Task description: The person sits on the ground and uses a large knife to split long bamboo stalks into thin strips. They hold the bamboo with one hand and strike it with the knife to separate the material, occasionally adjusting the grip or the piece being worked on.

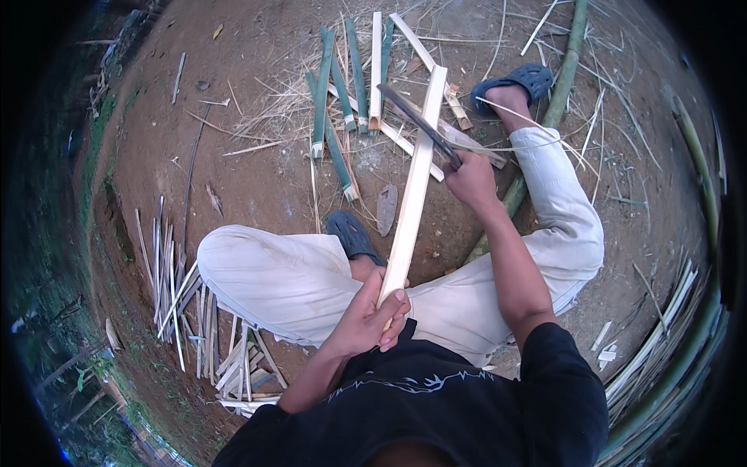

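My left hand (pixel 372 314) is closed round the near end of a long pale strip of split bamboo (pixel 414 198), close to my belly. The strip slants up and away between my legs. My right hand (pixel 471 182) grips a long dark knife (pixel 420 122), its handle hidden in my fingers. The blade points to the far left and crosses over the strip near its far end; whether it touches the strip I cannot tell. Beyond the strip, several green-skinned bamboo pieces (pixel 320 101) lie on the ground, with pale split pieces (pixel 376 70) beside them.
A long green bamboo pole (pixel 556 105) runs under my right leg. Thin shavings (pixel 280 101) litter the dirt ahead. Bundles of pale slats (pixel 241 366) lie at my left, and more strips and poles (pixel 661 350) at my right. A dry leaf (pixel 387 208) rests near my left shoe.
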`<state>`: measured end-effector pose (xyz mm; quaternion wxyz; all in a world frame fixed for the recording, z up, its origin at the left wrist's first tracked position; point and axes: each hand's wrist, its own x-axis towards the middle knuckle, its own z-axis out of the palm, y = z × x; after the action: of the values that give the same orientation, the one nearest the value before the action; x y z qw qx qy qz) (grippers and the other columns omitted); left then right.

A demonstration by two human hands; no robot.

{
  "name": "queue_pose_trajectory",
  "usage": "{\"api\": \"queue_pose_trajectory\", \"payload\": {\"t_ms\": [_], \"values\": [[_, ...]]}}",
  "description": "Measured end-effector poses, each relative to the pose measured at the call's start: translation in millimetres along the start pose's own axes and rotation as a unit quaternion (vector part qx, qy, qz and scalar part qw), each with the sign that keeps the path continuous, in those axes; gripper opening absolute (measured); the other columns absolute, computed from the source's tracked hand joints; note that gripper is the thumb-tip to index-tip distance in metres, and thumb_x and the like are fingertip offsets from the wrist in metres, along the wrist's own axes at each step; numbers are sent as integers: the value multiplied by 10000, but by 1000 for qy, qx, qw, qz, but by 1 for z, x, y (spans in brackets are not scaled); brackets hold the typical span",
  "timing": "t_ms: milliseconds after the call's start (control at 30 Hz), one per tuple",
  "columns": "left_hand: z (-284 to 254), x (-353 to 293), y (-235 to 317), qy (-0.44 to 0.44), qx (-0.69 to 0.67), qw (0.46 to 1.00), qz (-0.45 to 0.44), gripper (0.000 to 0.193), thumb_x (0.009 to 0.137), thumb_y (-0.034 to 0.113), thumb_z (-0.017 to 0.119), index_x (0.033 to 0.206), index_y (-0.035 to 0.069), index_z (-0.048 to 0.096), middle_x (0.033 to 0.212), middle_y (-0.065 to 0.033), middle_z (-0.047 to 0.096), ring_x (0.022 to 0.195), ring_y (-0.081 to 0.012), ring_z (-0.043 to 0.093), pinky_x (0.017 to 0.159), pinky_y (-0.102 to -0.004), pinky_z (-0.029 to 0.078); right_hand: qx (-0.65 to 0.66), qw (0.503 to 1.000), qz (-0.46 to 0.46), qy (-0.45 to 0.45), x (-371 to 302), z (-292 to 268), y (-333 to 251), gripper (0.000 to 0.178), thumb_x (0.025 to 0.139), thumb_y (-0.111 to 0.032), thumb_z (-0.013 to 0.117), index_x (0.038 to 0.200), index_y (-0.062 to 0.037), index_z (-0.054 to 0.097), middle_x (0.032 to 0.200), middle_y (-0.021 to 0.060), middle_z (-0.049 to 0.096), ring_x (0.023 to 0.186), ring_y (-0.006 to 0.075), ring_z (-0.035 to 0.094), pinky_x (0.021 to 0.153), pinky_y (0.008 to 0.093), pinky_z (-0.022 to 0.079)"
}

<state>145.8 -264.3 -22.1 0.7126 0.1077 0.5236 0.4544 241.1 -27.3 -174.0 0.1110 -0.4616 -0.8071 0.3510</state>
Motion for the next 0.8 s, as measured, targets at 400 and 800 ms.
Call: {"api": "queue_pose_trajectory", "payload": {"t_ms": [400, 800], "values": [[-30, 29, 7, 115, 50, 990, 71, 147, 1015, 60, 449, 1070, 83, 314, 739, -57, 480, 419, -63, 382, 358, -241, 363, 77, 970, -207, -99, -80, 21, -67, 111, 666, -162, 671, 704, -71, 621, 667, 124, 644, 649, 351, 663, 605, 469, 519], [-18, 19, 10, 86, -10, 996, 24, 186, 1040, 149, 432, 1158, 47, 330, 799, -69, 460, 399, -58, 355, 346, -235, 350, -9, 993, -56, -103, -46, 6, -50, 122, 771, -149, 632, 779, -35, 673, 738, 199, 662, 712, 388, 663, 679, 502, 519]]}}
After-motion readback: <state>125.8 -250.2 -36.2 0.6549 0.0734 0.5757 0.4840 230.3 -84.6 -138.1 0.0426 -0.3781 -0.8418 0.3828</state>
